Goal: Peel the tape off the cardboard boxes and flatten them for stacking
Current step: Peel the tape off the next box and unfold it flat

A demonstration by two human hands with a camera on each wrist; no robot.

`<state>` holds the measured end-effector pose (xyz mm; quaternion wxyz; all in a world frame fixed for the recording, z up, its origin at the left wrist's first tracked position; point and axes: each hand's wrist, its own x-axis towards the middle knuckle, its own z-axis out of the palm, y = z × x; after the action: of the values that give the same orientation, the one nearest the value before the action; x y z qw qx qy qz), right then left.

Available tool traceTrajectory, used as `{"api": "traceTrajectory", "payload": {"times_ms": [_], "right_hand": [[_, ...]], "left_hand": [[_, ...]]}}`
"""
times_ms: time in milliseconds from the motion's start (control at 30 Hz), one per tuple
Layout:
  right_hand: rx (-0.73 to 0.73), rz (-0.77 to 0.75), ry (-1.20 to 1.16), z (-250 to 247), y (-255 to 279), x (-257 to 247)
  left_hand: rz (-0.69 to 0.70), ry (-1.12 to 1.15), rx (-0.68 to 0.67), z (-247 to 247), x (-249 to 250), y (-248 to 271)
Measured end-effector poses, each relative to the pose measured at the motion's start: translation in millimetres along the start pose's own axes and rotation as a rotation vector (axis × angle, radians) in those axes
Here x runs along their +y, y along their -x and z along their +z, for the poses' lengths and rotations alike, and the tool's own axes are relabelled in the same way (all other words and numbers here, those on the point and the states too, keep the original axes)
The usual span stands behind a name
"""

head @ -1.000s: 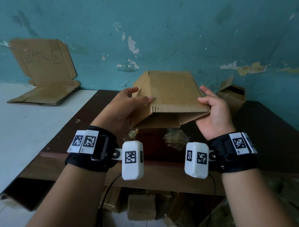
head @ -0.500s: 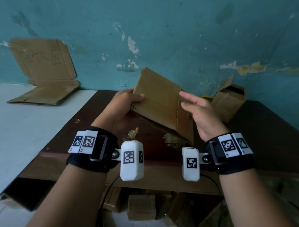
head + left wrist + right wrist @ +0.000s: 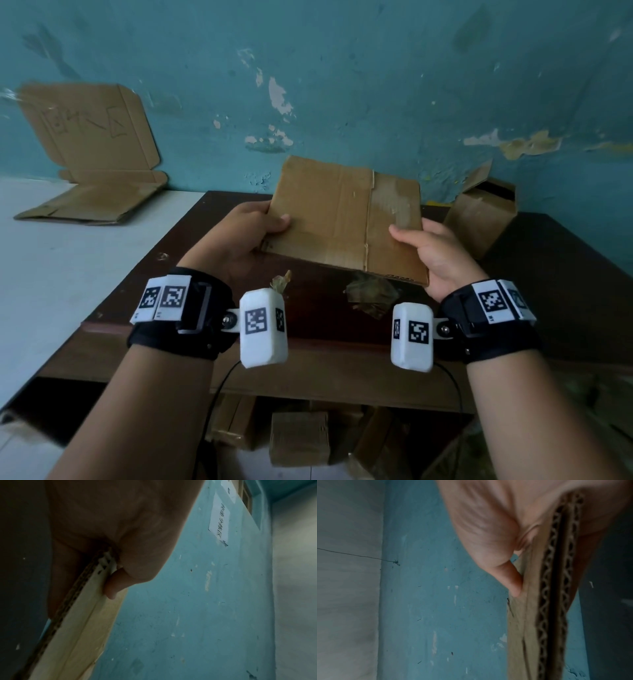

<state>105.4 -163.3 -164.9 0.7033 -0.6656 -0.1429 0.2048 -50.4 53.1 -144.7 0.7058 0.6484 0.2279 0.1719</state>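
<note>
A flattened brown cardboard box (image 3: 346, 216) is held tilted above the dark wooden table (image 3: 212, 246), its broad face towards me. My left hand (image 3: 255, 228) grips its left edge, thumb on top. My right hand (image 3: 423, 241) grips its right edge the same way. The left wrist view shows the thumb pressed on the layered cardboard edge (image 3: 85, 601). In the right wrist view the corrugated edge (image 3: 556, 588) sits pinched between thumb and fingers. Crumpled tape scraps (image 3: 371, 296) lie on the table under the box.
An open small cardboard box (image 3: 479, 216) stands at the table's back right by the teal wall. Flattened cardboard (image 3: 92, 171) lies and leans at the back left on a white surface (image 3: 51, 274). More boxes (image 3: 298, 438) sit under the table.
The box went from a half-open shape to pressed flat. It swung upright, held by the left hand alone, then turned face-on, and my right hand took its right edge again.
</note>
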Motion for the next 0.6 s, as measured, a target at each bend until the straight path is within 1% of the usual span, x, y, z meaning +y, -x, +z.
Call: {"api": "traceTrajectory", "payload": {"times_ms": [100, 167, 233, 300, 433, 533, 600], "right_hand": [[0.01, -0.001, 0.031, 0.9, -0.6, 1.3], [0.005, -0.001, 0.042, 1.6, 0.3, 1.3], [0.002, -0.005, 0.035, 2.9, 2.3, -0.3], [0.016, -0.034, 0.057, 5.2, 2.6, 0.3], [0.077, -0.113, 0.213, 11.9, 0.7, 5.1], [0.088, -0.107, 0.244, 14.2, -1.7, 8.6], [0.094, -0.1, 0.221, 15.1, -1.0, 9.7]], "left_hand": [[-0.003, -0.077, 0.061, 4.7, -4.6, -2.7], [0.04, -0.228, 0.129, 9.5, -6.6, -3.5], [0.115, -0.418, 0.193, 11.6, -8.9, -5.1], [0.15, -0.519, 0.235, 12.2, -10.5, -7.4], [0.165, -0.532, 0.256, 11.7, -11.9, -10.3], [0.165, -0.544, 0.263, 10.3, -11.6, -11.0], [0.166, -0.522, 0.265, 8.9, -11.6, -11.1]]}}
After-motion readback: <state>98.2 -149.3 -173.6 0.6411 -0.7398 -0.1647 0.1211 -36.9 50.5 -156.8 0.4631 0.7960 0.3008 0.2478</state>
